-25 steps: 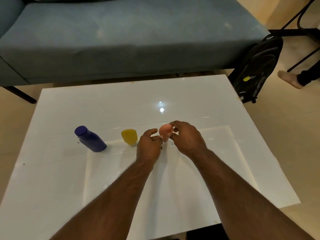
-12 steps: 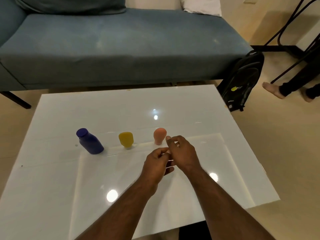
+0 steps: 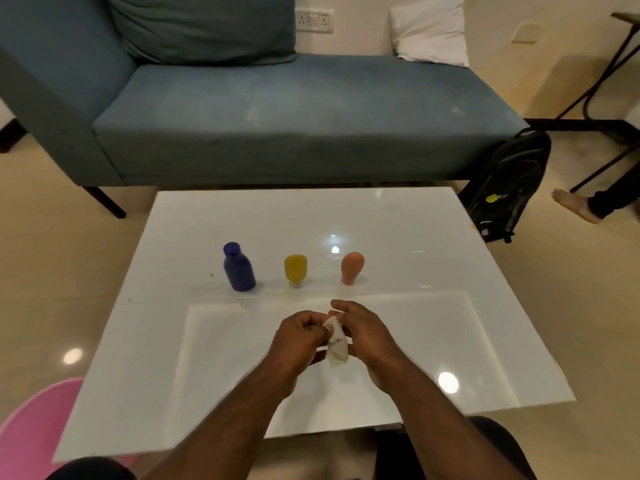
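Head view, held thing: a small crumpled white wad [image 3: 336, 345], of paper or cloth (which one cannot be told), is held between both hands over the near middle of the table. Dark smudges are seen on it.
Head view, left hand [image 3: 298, 336]: the fingers are curled in and the upper end of the wad is pinched at the fingertips.
Head view, right hand [image 3: 367, 336]: the fingers are bent round the wad's right side, which is gripped from that side. The two hands are set close together, knuckles almost touching.
Head view, table: a glossy white rectangular table [image 3: 433, 271] is seen under the hands. Whether it is touched by the wad cannot be told.
Head view, row beyond the hands: a dark blue plastic bottle with a cap [image 3: 239, 268] is stood upright on the left, a yellow rounded container [image 3: 295, 269] is set in the middle, and an orange-pink bulb-shaped piece [image 3: 352, 267] is stood on its narrow end on the right. The three are well apart from one another, and the orange-pink piece is nearest the hands.
Head view, surroundings: a grey-blue fabric sofa [image 3: 294, 126] is placed behind the table, a white pillow [image 3: 429, 29] is leaned at its far right end, and a black backpack [image 3: 505, 188] is propped on the floor at its right.
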`<action>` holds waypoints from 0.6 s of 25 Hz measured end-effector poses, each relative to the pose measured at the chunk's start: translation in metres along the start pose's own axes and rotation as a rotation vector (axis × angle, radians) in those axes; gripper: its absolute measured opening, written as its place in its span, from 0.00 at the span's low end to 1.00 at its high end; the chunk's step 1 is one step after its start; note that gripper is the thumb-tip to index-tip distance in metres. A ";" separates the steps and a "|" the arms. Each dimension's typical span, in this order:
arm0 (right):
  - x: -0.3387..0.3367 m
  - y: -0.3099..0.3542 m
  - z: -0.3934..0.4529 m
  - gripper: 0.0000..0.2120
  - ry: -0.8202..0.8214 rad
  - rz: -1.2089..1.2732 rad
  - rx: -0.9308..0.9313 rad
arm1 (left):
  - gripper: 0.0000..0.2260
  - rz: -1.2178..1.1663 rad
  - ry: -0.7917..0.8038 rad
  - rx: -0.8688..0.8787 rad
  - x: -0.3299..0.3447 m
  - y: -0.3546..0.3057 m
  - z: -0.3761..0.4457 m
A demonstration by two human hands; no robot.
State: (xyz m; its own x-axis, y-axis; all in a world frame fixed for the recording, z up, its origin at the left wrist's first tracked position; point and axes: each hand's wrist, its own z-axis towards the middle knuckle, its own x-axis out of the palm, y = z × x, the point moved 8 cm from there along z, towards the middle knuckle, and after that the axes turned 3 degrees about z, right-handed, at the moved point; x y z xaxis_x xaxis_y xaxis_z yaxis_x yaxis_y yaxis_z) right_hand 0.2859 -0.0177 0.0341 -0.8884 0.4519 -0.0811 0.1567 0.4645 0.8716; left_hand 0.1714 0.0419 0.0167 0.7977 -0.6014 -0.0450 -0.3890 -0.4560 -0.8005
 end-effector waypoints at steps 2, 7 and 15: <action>0.018 0.007 -0.012 0.14 0.083 -0.017 -0.007 | 0.06 -0.019 -0.021 0.020 -0.023 0.001 -0.016; 0.050 0.029 -0.028 0.16 0.166 -0.112 -0.054 | 0.08 -0.124 -0.060 0.051 -0.072 -0.004 -0.050; 0.144 0.068 -0.054 0.13 0.186 -0.072 -0.180 | 0.09 -0.415 -0.244 0.093 -0.168 0.005 -0.102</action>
State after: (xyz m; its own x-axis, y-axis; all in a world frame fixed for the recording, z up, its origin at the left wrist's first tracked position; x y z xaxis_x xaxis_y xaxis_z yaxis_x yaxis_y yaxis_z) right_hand 0.1450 0.0380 0.1078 -0.9612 0.2668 -0.0705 0.0255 0.3402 0.9400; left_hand -0.0114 0.0734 0.0810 0.9657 -0.2051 0.1591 0.0183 -0.5577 -0.8299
